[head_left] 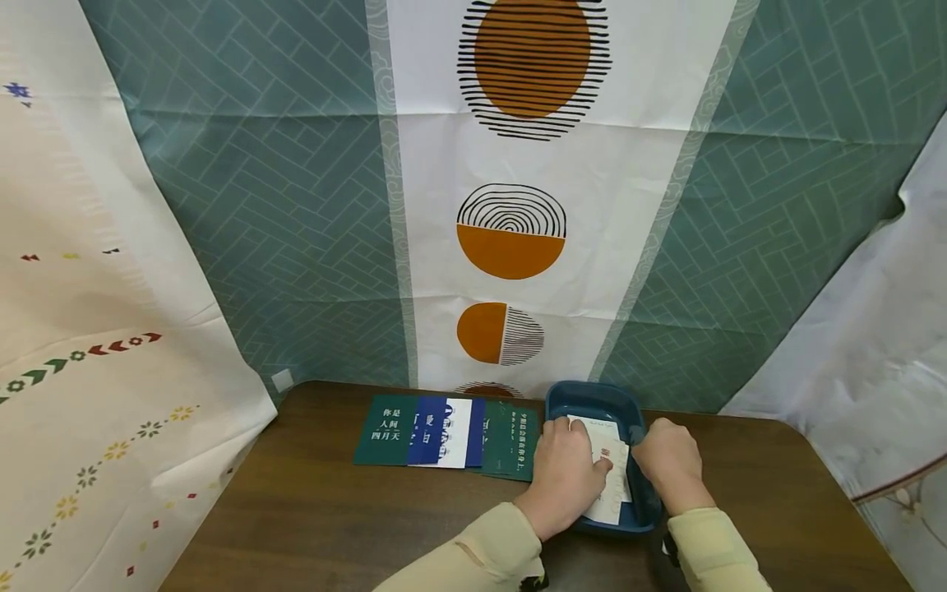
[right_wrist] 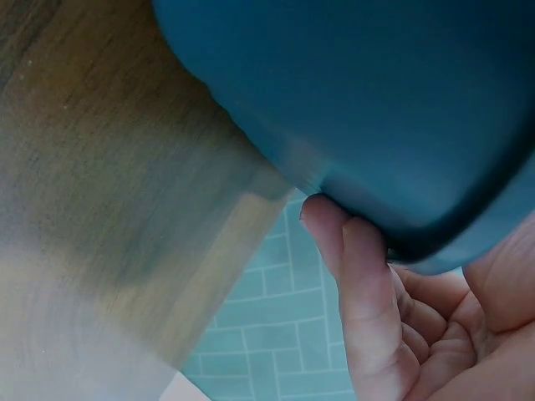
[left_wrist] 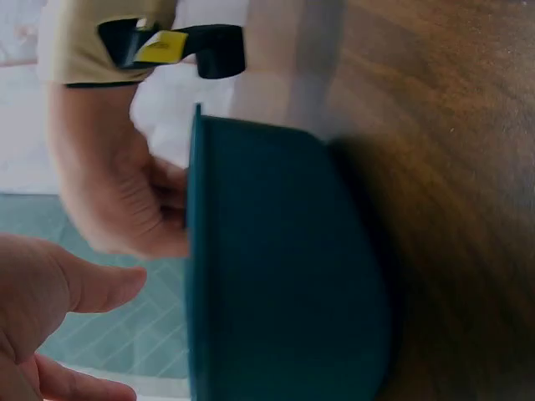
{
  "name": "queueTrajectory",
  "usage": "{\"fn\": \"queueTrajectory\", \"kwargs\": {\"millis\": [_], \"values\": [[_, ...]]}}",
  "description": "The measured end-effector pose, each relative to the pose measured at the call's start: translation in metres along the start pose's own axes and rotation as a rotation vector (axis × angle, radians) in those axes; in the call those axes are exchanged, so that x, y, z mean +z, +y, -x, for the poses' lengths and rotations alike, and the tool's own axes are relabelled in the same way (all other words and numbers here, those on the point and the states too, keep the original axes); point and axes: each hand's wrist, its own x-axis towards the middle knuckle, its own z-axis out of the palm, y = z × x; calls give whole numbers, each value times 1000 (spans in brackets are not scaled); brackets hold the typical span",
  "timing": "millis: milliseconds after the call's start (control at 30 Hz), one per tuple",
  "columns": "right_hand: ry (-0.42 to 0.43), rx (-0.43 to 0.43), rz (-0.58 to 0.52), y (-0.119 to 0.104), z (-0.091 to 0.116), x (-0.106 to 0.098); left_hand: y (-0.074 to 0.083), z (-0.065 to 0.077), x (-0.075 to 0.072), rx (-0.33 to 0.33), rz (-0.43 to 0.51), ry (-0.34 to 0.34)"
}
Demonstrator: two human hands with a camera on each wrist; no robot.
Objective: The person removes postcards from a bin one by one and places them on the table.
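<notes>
I have the right hand on the right side of the tray, its fingers curled against the smooth rim; the right wrist view shows two fingertips pressed to the plastic-looking edge, while the thumb's place I can't make out. The left hand is over the tray's left side, thumb spread well away from the fingers. In the left wrist view I see nothing between them, and I can't tell whether those fingertips touch the cards.

The tray is deep blue, a rounded rectangle with sloping walls, and it sits on the table, a dark brown top with streaky wood grain. Inside it lie flat white cards, overlapping, straight-edged, with reddish print.

Just left of the tray I see a row of overlapping rectangles: a green card with white characters, blue-and-white cards beside it, then darker green cards at the right end. Behind hangs a creased cloth, green with a brick-like weave of pale lines, its white middle band printed with orange and black-striped rounds.
</notes>
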Motion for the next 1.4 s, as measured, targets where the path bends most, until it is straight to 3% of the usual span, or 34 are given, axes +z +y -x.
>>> {"fn": "queueTrajectory", "kwargs": {"millis": [467, 700, 833, 933, 1100, 1400], "values": [[-5, 6, -17, 1, -2, 0, 9, -4, 36, -88, -59, -228], [-1, 10, -17, 2, -2, 1, 11, -3, 46, -109, -137, -253], [1, 10, -24, 2, -3, 2, 13, -2, 50, -133, -225, -286], [4, 9, -30, 2, -3, 1, 14, -3, 52, -113, -290, -298], [8, 6, -29, 2, -3, 1, 14, -4, 53, -109, -300, -313], [1, 8, -22, 1, -4, 1, 16, -7, 54, -101, -370, -276]]}}
